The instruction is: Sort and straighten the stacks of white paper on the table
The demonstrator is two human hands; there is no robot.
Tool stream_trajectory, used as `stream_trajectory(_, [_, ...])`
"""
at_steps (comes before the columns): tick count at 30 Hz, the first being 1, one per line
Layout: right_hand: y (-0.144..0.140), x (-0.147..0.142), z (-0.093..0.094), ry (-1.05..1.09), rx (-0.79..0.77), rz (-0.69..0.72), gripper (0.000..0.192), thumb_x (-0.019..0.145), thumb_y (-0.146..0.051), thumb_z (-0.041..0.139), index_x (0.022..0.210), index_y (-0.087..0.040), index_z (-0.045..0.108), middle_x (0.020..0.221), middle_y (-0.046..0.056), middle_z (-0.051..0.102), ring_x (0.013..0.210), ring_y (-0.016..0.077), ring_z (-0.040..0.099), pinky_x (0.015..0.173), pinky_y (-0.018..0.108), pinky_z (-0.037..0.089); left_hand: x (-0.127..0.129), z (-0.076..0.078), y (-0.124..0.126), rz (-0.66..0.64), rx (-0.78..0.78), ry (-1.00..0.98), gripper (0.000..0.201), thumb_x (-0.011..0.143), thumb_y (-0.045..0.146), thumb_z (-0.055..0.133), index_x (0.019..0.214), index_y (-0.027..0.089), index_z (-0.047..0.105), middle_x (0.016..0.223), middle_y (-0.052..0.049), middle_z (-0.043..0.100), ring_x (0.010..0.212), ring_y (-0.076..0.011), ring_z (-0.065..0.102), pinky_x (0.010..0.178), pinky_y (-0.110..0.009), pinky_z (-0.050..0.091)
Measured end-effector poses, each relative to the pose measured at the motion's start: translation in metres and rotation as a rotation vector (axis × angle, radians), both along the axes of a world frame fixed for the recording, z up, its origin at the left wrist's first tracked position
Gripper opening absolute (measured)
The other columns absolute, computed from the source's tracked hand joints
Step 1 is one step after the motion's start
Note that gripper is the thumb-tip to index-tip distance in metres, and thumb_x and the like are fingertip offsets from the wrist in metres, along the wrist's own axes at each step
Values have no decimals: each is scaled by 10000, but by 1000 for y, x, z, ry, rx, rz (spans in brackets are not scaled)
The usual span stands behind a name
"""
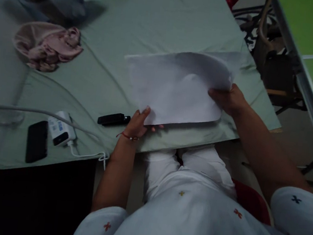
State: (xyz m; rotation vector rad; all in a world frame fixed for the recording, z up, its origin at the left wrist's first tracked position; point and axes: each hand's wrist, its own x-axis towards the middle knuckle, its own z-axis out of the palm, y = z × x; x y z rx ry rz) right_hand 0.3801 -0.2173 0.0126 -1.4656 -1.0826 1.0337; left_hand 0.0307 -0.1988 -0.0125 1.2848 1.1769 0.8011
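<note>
Lying near the table (183,30) edge, white sheet of paper (176,89) lifting and curling at its right side. Risking a crease or a slide off the cloth. Left hand (138,125) pinning the near corner, fingers together; right hand (228,99) pinching the raised edge. Black pen (113,119) just beside.

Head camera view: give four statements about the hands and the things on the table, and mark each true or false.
1. Both hands grip the white paper. True: left hand at its near edge, right hand at its right side.
2. The black marker lies right of the right hand. False: it lies just left of the left hand.
3. A pink cloth lies at the table's far left. True.
4. The black phone rests on the paper. False: it lies on the green tablecloth, beside the white charger.
</note>
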Motion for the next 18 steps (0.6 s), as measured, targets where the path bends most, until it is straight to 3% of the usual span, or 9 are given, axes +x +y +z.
stream_trajectory(3, [1,-6,-1,47,-12,35,384,659,-450,906,885,-241,678,874,37,714,917,265,694,794,400,631,0,4,-14,-82,-174,-40,606,750,702,746,993,153,653,723,-69,722,418,-147,596,337,-238,355])
stream_trajectory(9, [5,-13,-9,121,-146,71,407,634,-509,892,828,-214,690,785,58,724,750,233,686,653,363,613,-11,14,-43,-59,-194,21,481,772,626,756,759,159,644,493,-23,626,290,-66,384,302,-205,256])
stream_trajectory(12, [3,-16,-11,-54,-184,85,391,705,-569,826,728,-220,652,669,51,661,691,229,648,608,363,576,-20,19,-56,-88,-228,37,509,780,658,732,670,169,643,454,-23,598,286,-67,369,292,-201,234])
stream_trajectory(16, [-2,-25,-13,-472,-70,37,449,803,-504,750,554,-240,485,554,22,504,734,233,618,703,358,542,-22,24,-65,-81,-308,54,538,750,663,753,585,174,599,421,-26,575,283,-56,346,285,-188,209])
stream_trajectory(18, [-8,-29,-13,-471,-45,15,435,818,-500,738,568,-240,494,580,25,527,754,235,622,720,358,540,-22,27,-66,-43,-346,39,517,720,652,779,629,173,608,400,-7,553,276,-51,328,282,-181,193])
